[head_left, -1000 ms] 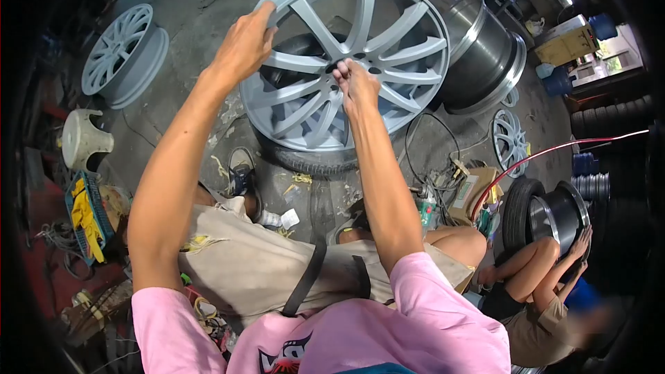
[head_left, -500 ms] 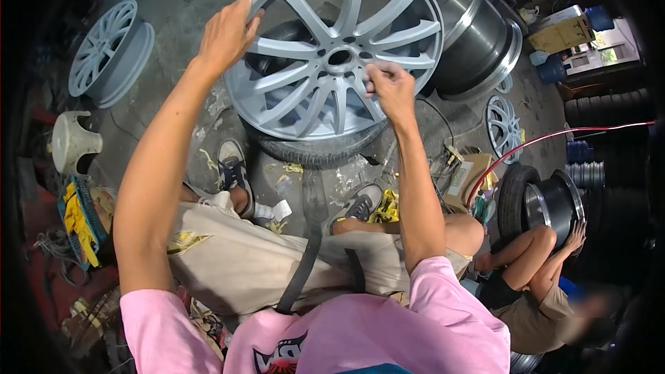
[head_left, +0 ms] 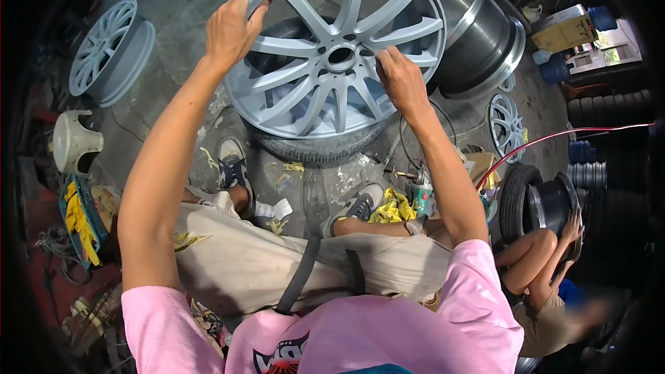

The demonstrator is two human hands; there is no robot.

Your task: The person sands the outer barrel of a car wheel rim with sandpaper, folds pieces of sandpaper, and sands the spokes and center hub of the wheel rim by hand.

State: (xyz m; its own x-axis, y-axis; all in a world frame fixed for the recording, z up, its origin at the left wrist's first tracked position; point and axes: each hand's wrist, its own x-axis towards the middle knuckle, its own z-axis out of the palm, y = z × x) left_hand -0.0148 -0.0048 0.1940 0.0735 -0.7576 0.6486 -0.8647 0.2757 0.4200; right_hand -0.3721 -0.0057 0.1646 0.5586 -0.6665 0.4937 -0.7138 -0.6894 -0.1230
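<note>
A large silver-grey multi-spoke wheel rim (head_left: 357, 0) is tilted toward me above a black tyre (head_left: 322, 149). My left hand (head_left: 234, 28) grips the rim's left edge, thumb on one side and fingers on the other. Over the spokes just right of the hub hole, my right hand (head_left: 402, 77) has its fingers pressed together in a pinch. Whatever those fingertips hold, if anything, is too small to make out.
Behind the rim on the right stands a dark wheel barrel (head_left: 478, 38). Another grey rim (head_left: 111, 52) and a white stool (head_left: 75, 142) are at the left. A co-worker (head_left: 544, 305) sits at the lower right by a tyre (head_left: 518, 197). A red hose (head_left: 547, 138) crosses the right side.
My right hand has moved from the hub toward the right over the spokes, still pinched. My left hand stays on the rim's edge. The rim appears slightly higher and further left in view.
</note>
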